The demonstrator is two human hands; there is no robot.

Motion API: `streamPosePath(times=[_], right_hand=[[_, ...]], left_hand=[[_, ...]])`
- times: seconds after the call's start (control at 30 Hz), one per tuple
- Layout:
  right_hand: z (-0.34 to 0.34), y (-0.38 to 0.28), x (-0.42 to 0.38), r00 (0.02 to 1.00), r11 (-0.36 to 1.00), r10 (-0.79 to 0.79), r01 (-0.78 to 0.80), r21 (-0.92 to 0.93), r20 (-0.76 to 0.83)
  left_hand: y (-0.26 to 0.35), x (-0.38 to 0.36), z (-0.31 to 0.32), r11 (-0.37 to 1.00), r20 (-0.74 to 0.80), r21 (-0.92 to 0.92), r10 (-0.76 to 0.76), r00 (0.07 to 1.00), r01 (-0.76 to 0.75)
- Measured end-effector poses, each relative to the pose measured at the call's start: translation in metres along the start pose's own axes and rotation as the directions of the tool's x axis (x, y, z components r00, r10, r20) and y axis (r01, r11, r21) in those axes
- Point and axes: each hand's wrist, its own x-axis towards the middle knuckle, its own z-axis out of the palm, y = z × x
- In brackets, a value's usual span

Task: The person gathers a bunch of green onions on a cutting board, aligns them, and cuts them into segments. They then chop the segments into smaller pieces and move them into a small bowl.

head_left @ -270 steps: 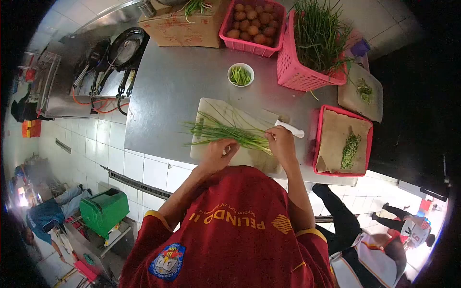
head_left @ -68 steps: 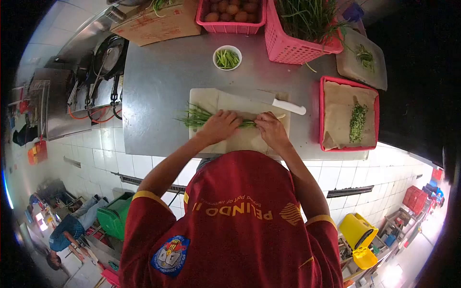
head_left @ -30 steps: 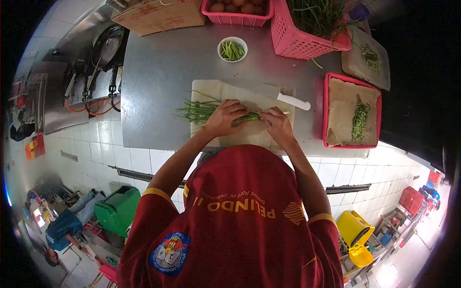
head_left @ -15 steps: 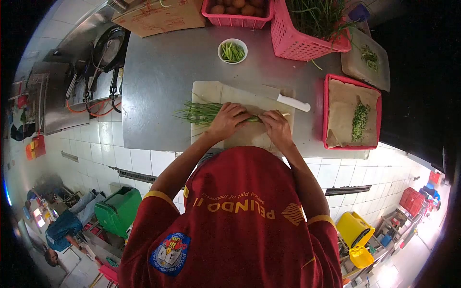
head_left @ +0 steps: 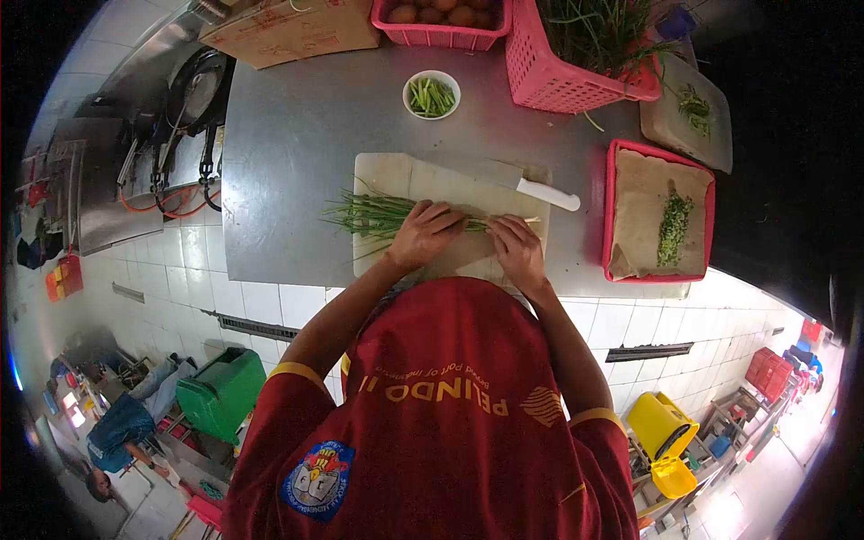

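Observation:
A bunch of spring onions [head_left: 367, 214] lies across the white cutting board [head_left: 382, 168], leafy ends to the left and pale ends to the right. My left hand [head_left: 427, 236] is closed around its middle. At the pale end, the fingers of my right hand [head_left: 517, 247] are pressed together on the stalks. Just beyond both hands, a knife [head_left: 548, 194] with a white handle rests on the board, its handle reaching past the right edge. Farther back stands a white bowl [head_left: 432, 115] with cut green pieces.
A pink basket [head_left: 553, 76] of long greens and a pink crate [head_left: 441, 36] of round brown items stand behind. A lined red tray [head_left: 621, 261] with chopped greens sits right. Back left are a cardboard box [head_left: 297, 31] and a stove with a black wok [head_left: 200, 90].
My right fingers have shifted slightly along the pale ends of the spring onions. My left hand keeps its hold, and the knife lies where it was.

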Motion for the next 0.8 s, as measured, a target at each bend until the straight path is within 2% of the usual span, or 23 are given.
streamPosePath(times=[0.3, 0.4, 0.6, 0.7, 0.8], right_hand=[[-0.002, 0.002, 0.002, 0.997, 0.997, -0.069, 0.07, -0.028, 0.019], [-0.002, 0.002, 0.004, 0.997, 0.997, -0.073, 0.073, -0.014, 0.036], [-0.004, 0.0, 0.01, 0.989, 0.994, -0.105, 0.108, -0.021, 0.104], [-0.007, 0.001, 0.011, 0.984, 0.995, -0.097, 0.099, -0.008, 0.151], [-0.006, 0.0, 0.012, 0.994, 0.999, 0.022, -0.024, 0.021, 0.106]], left_hand=[[-0.002, 0.002, 0.0, 0.999, -0.012, -0.052, 0.002, 1.0, -0.003], [-0.003, 0.002, 0.003, 0.998, 0.035, -0.068, 0.002, 0.999, 0.0], [-0.006, -0.001, 0.01, 0.99, 0.006, -0.14, 0.003, 1.0, -0.003], [-0.006, -0.002, 0.007, 0.993, 0.012, -0.109, 0.038, 0.999, -0.037], [-0.005, 0.004, 0.009, 0.995, -0.04, -0.08, 0.049, 0.998, -0.052]])
